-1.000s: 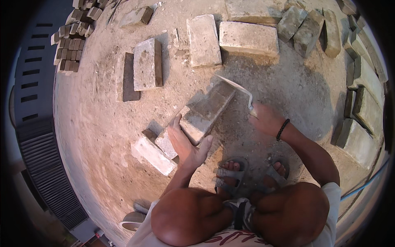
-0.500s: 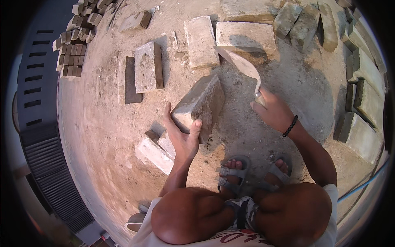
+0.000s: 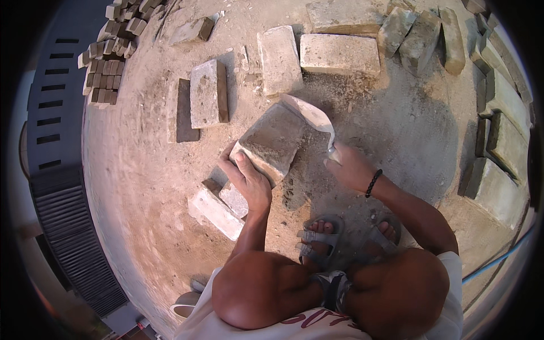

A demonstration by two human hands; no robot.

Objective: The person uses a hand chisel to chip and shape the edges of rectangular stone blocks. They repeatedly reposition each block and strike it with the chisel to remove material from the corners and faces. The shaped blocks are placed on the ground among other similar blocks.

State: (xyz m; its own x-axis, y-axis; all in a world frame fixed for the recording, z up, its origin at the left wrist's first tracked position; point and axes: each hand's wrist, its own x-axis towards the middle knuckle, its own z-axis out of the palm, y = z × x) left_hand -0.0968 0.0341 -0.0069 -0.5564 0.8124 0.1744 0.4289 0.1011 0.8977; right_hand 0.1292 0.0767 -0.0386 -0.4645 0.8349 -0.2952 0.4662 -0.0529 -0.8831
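Since the last frame, you have rolled the block [image 3: 271, 136] so its dark broad face is turned up, and the trowel [image 3: 313, 116] has swung in from the right to that block's far edge. Your left hand [image 3: 250, 184] is partly closed around the block's near-left end, thumb over the upper edge and fingers along the side, probably to keep it steady against the blade. The block sits tilted in front of your feet [image 3: 317, 238]; whether its underside rests on the ground [image 3: 136, 187] you cannot tell from here. Your right hand [image 3: 350, 167] is curled firmly round the trowel's handle, seemingly to lay the blade's length along the block; actual contact is unclear. The block looks rectangular and rough, its upturned face grey-brown and patchy, its near side paler and dusty, its edges worn.
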